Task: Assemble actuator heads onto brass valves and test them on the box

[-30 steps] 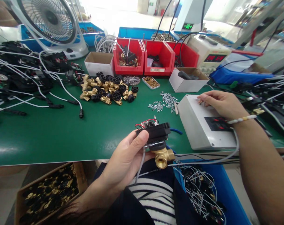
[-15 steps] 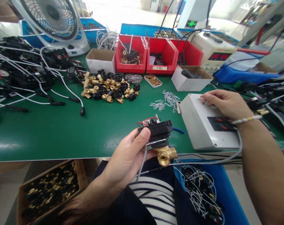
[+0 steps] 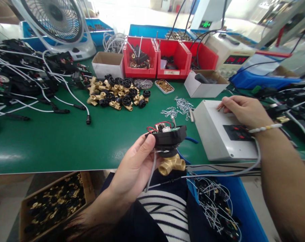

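Green tabletop [image 3: 54,144] is exposed left of the left hand [image 3: 132,163], to its front edge [image 3: 54,172]; beside that edge a black-and-brass assembly [image 3: 169,138] is gripped by that hand. A small lever [image 3: 219,109] on a pale box [image 3: 215,134] is pinched by the right hand [image 3: 244,110]. Below, between the hands, cabled parts [image 3: 214,198] are held in a blue bin [image 3: 250,205]

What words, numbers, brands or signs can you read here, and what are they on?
No text reads clearly enough to quote:
White label on the middle red bin: blurred.
Red digits on the beige machine: blurred.
Green lit sign on the pale pillar: too blurred to read.
Grey box under the right hand: no lettering I can make out.
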Demonstrator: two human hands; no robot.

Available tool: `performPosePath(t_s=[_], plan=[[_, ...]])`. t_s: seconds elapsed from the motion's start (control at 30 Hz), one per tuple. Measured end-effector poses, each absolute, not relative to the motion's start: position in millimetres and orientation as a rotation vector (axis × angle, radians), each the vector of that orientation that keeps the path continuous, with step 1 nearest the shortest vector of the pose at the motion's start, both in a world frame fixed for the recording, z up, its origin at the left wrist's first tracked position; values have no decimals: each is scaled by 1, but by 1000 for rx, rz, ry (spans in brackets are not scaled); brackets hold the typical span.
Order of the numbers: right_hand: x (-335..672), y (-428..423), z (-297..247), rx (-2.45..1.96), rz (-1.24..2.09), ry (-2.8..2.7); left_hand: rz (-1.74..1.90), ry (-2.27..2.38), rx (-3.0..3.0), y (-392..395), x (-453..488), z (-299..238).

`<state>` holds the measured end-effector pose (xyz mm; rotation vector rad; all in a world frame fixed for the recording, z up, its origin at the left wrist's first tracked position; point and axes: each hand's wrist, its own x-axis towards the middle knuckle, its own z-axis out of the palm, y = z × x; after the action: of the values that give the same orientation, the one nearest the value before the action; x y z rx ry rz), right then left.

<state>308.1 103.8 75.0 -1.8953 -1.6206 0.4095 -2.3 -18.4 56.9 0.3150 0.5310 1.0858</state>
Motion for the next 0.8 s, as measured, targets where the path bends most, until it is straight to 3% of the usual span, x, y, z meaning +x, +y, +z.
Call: performPosePath(t_s=[0.17,0.8], plan=[[311,104,74,-1886,400,-1631,938,502,175,-17,-4,59],[309,105,74,-1813,447,-1622,922,369,247,-23,-8,60]])
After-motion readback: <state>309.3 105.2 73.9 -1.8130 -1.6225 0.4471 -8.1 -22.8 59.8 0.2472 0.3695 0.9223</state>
